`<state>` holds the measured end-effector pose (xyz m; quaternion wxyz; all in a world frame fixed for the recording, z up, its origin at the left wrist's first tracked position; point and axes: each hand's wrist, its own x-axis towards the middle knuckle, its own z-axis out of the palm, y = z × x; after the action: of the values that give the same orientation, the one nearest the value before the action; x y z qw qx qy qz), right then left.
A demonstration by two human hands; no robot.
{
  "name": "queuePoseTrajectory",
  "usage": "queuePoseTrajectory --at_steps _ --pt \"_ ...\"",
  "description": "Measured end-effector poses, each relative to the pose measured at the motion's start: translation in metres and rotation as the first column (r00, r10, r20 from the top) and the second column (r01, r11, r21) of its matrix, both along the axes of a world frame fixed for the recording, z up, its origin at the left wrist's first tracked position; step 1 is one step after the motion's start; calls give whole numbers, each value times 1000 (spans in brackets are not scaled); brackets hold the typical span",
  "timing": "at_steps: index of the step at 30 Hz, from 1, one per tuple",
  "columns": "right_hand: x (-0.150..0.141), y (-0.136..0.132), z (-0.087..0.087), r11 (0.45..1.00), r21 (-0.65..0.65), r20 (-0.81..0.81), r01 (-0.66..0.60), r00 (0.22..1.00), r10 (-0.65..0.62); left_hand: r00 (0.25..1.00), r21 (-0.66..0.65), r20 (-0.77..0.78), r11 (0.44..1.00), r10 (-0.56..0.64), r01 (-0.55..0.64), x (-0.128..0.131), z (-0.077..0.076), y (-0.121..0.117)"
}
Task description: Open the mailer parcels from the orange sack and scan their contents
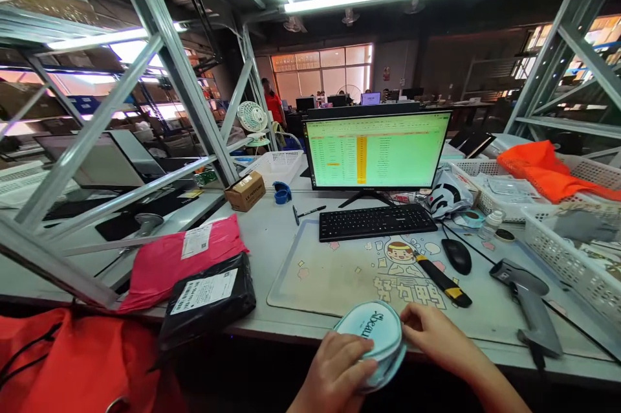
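Observation:
A round, light mint pouch (pixel 371 330) with dark script lettering on its lid is held at the front edge of the desk. My left hand (pixel 334 364) wraps over its near left side, fingers across the lid. At the pouch's right rim, my right hand (pixel 429 335) is closed in a pinch; what lies between those fingertips is too small to make out, perhaps part of the rim. Just beyond the pouch lies a printed desk mat (pixel 330 277). A black-and-yellow utility knife (pixel 442 278) rests on the mat, past my right hand.
Behind the mat are a keyboard (pixel 378 222) and a monitor (pixel 378 151). A mouse (pixel 456 256) and a barcode scanner (pixel 528 300) lie right, near white baskets (pixel 567 270). Left are a black parcel (pixel 208 296), a pink parcel (pixel 179 257) and a small carton (pixel 245 191).

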<state>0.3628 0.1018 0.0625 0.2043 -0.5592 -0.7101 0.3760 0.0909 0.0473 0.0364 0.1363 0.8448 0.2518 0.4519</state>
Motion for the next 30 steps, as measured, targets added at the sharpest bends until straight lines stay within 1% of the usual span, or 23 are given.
queuePoseTrajectory --at_steps 2,4,8,10,12,14,16,18,20,23,27,30 --pt "5 7 -4 998 -25 46 -54 997 56 994 40 -106 999 -18 22 6 3 1" --pt "7 10 -7 996 -8 103 -89 991 89 987 79 -163 997 -8 21 11 9 2" --pt "3 8 -10 995 44 231 -94 970 81 982 131 -189 991 0 25 19 24 2" --pt "2 7 -11 996 33 279 -87 957 75 976 161 -216 986 -8 44 22 29 2" --pt "2 7 -13 995 25 287 -101 954 90 977 183 -212 982 -14 54 24 32 2" --pt "4 8 -17 991 55 264 -126 958 107 989 198 -148 980 26 4 25 32 2" --pt "6 9 -19 981 114 216 -160 967 133 989 192 -66 975 129 -114 24 28 5" --pt "9 10 -19 970 171 198 -175 970 140 968 162 -32 957 249 -241 22 24 10" --pt "11 9 -12 960 213 240 -181 962 128 942 125 -80 941 325 -314 21 21 14" --pt "12 2 10 935 276 358 -221 927 114 890 82 -258 926 377 -368 20 22 21" --pt "2 -15 41 877 363 480 -316 870 115 803 17 -472 914 364 -405 29 36 23" --pt "-11 -32 54 824 434 509 -365 854 110 740 5 -568 901 360 -435 42 47 18"
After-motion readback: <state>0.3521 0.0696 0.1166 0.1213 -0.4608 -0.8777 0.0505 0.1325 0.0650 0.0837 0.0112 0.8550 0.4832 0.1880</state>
